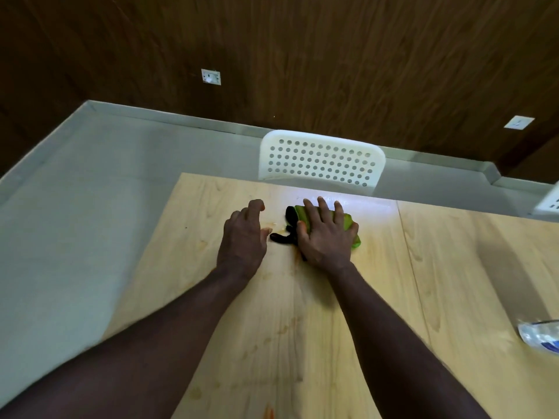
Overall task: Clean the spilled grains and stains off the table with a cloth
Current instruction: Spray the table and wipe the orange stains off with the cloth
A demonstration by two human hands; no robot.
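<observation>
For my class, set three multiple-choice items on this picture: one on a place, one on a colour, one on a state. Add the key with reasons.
1. Where is the chair?
A. At the far edge of the table
B. On the table
C. Left of the table

2. What colour is the cloth?
A. Red and white
B. Green and black
C. Blue

3. How does the right hand lie?
A. In a fist, off the cloth
B. Pinching one corner
C. Flat, pressing the cloth

Key: 1 A, its white back stands just behind the far edge. 2 B, green shows around the fingers, black to their left. 3 C, the straight fingers are spread over the cloth.
</observation>
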